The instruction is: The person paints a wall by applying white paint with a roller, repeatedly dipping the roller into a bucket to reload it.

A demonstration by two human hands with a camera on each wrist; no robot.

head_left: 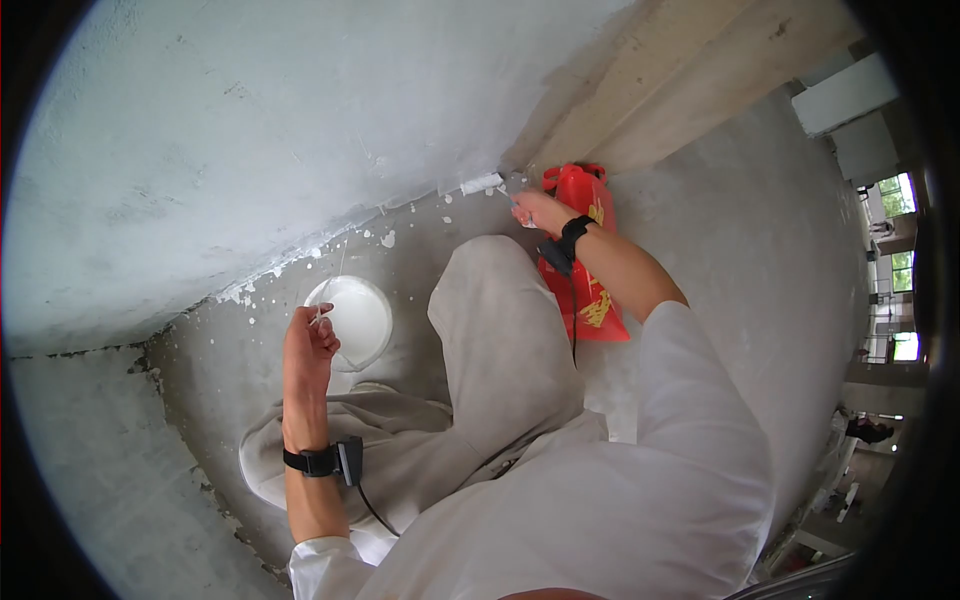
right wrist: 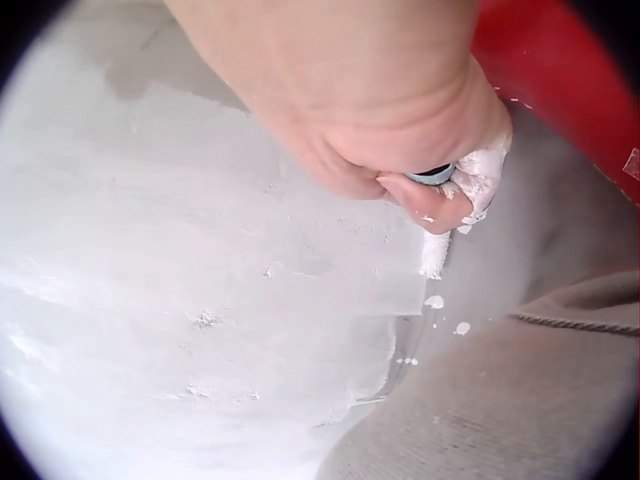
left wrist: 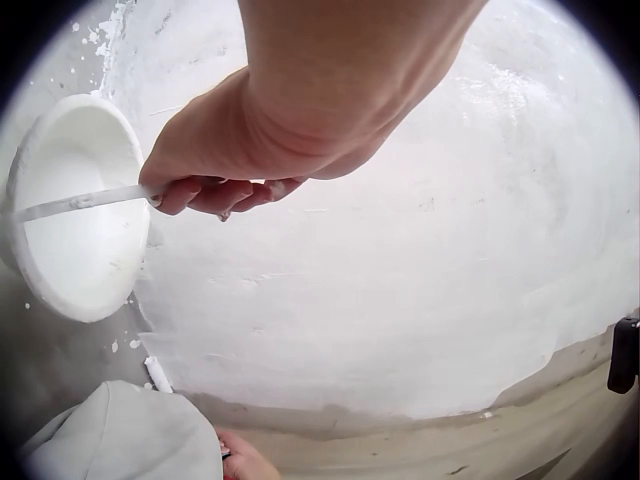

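Left hand (head_left: 308,345) closed in a pinch on a thin paint-coated handle (left wrist: 80,203) running out across the mouth of the white bucket (head_left: 388,330). Bucket just beyond the knuckles, near the wall's foot. Right hand (head_left: 540,210) farther off to the right, fist tight on the small roller (head_left: 481,183). Roller sleeve sticking out leftward past the fingers, against the base of the wall (head_left: 250,130). Red bag (head_left: 590,300) just beside that wrist.

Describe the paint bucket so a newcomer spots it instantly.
Start at the white-painted wall and drop to its foot, where paint spatters the grey floor. The bucket is there, its thin handle pinched by the left hand: round, open, white inside, unlike the red bag further right.
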